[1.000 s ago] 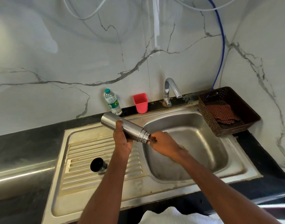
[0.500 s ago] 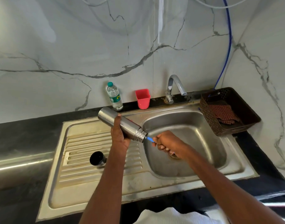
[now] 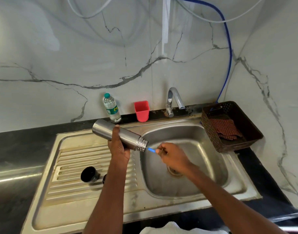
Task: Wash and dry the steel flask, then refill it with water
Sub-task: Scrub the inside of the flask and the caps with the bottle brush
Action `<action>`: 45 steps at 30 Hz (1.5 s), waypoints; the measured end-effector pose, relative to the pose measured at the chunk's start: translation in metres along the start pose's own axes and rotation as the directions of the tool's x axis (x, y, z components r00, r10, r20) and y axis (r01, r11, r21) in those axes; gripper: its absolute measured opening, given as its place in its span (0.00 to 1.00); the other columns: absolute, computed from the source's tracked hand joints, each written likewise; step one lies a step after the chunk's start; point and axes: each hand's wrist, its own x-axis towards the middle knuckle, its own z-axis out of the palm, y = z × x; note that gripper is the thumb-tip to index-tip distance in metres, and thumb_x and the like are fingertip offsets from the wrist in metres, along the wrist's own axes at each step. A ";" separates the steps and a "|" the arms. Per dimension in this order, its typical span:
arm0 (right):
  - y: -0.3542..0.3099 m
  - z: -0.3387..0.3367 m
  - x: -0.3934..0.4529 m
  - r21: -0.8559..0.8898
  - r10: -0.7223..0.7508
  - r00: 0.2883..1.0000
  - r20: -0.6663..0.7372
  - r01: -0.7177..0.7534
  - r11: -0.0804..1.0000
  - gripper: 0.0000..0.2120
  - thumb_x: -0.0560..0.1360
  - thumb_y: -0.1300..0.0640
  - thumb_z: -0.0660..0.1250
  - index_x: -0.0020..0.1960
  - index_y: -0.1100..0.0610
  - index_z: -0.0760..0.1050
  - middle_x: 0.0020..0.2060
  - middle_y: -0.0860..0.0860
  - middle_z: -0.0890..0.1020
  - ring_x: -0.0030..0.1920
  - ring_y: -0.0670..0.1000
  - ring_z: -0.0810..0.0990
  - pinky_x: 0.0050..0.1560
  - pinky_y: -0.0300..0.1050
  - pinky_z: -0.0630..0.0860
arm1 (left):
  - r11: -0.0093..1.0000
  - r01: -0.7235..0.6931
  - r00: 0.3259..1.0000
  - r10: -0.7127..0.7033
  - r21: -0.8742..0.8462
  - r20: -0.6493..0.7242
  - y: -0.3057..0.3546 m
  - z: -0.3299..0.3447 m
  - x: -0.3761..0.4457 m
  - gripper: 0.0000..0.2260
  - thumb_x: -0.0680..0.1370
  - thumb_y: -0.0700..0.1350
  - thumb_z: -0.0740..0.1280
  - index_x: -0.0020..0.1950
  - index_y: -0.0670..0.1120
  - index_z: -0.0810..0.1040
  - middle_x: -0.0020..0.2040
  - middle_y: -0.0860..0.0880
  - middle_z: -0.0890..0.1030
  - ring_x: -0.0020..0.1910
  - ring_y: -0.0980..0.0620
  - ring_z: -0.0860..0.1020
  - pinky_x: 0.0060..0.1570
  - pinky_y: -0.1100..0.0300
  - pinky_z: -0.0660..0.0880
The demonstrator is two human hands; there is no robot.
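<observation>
Here, a dark counter (image 3: 13,146) was seen on the left, with a steel sink (image 3: 144,205) set into it. On the ribbed drainboard (image 3: 74,166) of the sink, a black cap (image 3: 89,175) was laid on its side, and a second small dark piece beside it was partly hidden by the left forearm. Against the marble wall, a plastic water bottle (image 3: 111,108) with a green top was placed upright, and a red cup (image 3: 141,110) was placed just to the right of it.

The steel flask (image 3: 118,135) was held tilted above the edge between the drainboard and the basin, its base raised to the left and its threaded open mouth pointed down to the right. The left hand (image 3: 118,146) was wrapped around the middle of the flask body, the thumb laid over the top. A blue brush handle (image 3: 151,150) was seen coming out of the flask mouth, and its far end was pinched by the curled fingers of the right hand (image 3: 172,157) above the basin (image 3: 204,157). The brush head could not be seen.

Behind the basin a chrome tap (image 3: 174,100) was fixed. At the right, a brown basket (image 3: 210,132) was placed on the counter, and a checked cloth (image 3: 225,128) was laid inside it.
</observation>
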 end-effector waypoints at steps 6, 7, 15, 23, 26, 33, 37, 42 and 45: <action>-0.019 0.012 -0.006 -0.288 -0.118 0.975 -0.189 0.060 0.956 0.04 0.80 0.54 0.65 0.48 0.50 0.78 0.40 0.49 0.81 0.38 0.57 0.79 0.37 0.44 0.66 | 1.000 -0.008 0.992 0.006 -0.018 -0.126 -0.007 0.004 0.004 0.27 0.74 0.46 0.79 0.69 0.42 0.73 0.63 0.39 0.83 0.58 0.40 0.84 0.59 0.35 0.80; -0.024 0.006 0.000 0.022 0.082 0.995 -0.063 -0.081 0.996 0.07 0.81 0.53 0.65 0.45 0.52 0.78 0.34 0.50 0.78 0.31 0.54 0.75 0.33 0.42 0.64 | 1.000 -0.011 0.993 0.011 0.006 -0.116 -0.005 0.002 0.005 0.28 0.73 0.46 0.80 0.70 0.42 0.73 0.62 0.39 0.83 0.56 0.41 0.84 0.59 0.36 0.81; -0.024 -0.013 0.001 -0.376 -0.150 0.989 -0.015 0.133 0.917 0.10 0.80 0.43 0.67 0.51 0.48 0.81 0.43 0.46 0.80 0.45 0.50 0.80 0.41 0.46 0.71 | 0.999 -0.024 0.998 0.025 0.021 -0.062 0.005 0.004 -0.003 0.30 0.74 0.47 0.79 0.72 0.40 0.73 0.57 0.40 0.82 0.53 0.42 0.83 0.60 0.36 0.81; -0.022 -0.012 0.007 0.446 0.274 0.771 0.575 -0.577 0.684 0.14 0.83 0.49 0.61 0.43 0.54 0.77 0.26 0.45 0.64 0.22 0.43 0.59 0.20 0.37 0.56 | 0.995 0.016 0.993 -0.028 0.102 0.113 0.011 -0.007 -0.009 0.38 0.63 0.55 0.82 0.69 0.41 0.76 0.53 0.38 0.81 0.51 0.40 0.83 0.56 0.40 0.82; -0.016 -0.004 -0.004 0.016 0.040 0.999 0.033 -0.040 0.999 0.11 0.80 0.43 0.67 0.49 0.48 0.83 0.34 0.46 0.79 0.32 0.46 0.75 0.35 0.43 0.72 | 0.999 -0.018 0.999 0.016 0.032 0.046 0.013 -0.007 -0.008 0.41 0.62 0.53 0.82 0.71 0.40 0.75 0.55 0.38 0.82 0.54 0.39 0.83 0.59 0.36 0.81; -0.033 0.000 -0.002 0.262 0.207 0.946 0.250 -0.272 0.926 0.11 0.82 0.54 0.63 0.46 0.53 0.83 0.32 0.49 0.77 0.31 0.51 0.72 0.32 0.43 0.65 | 1.000 -0.007 1.000 0.006 -0.021 -0.030 0.006 -0.010 -0.004 0.38 0.66 0.51 0.82 0.72 0.41 0.73 0.58 0.38 0.82 0.56 0.39 0.84 0.60 0.31 0.79; -0.028 -0.009 0.000 0.385 0.172 0.917 0.360 -0.314 0.868 0.12 0.82 0.50 0.65 0.45 0.54 0.81 0.28 0.48 0.75 0.24 0.45 0.67 0.26 0.40 0.65 | 0.998 -0.055 0.998 0.055 0.016 0.019 0.011 -0.011 -0.001 0.37 0.65 0.51 0.81 0.70 0.40 0.74 0.56 0.38 0.82 0.59 0.36 0.83 0.60 0.33 0.79; -0.041 0.010 -0.022 -0.579 -0.259 0.963 -0.080 0.167 0.798 0.08 0.83 0.52 0.63 0.61 0.48 0.75 0.52 0.47 0.81 0.51 0.53 0.80 0.47 0.48 0.73 | 0.998 -0.046 0.988 0.040 -0.038 -0.150 0.006 -0.007 -0.002 0.28 0.74 0.47 0.79 0.71 0.41 0.74 0.63 0.39 0.83 0.57 0.40 0.84 0.58 0.38 0.82; -0.036 0.006 -0.008 -0.050 0.003 0.996 0.091 0.002 0.999 0.08 0.82 0.56 0.63 0.54 0.55 0.82 0.39 0.51 0.79 0.34 0.51 0.74 0.33 0.43 0.66 | 0.999 -0.047 0.993 0.050 0.026 -0.108 0.006 -0.014 0.001 0.23 0.74 0.46 0.78 0.65 0.41 0.76 0.57 0.39 0.84 0.53 0.40 0.85 0.55 0.40 0.82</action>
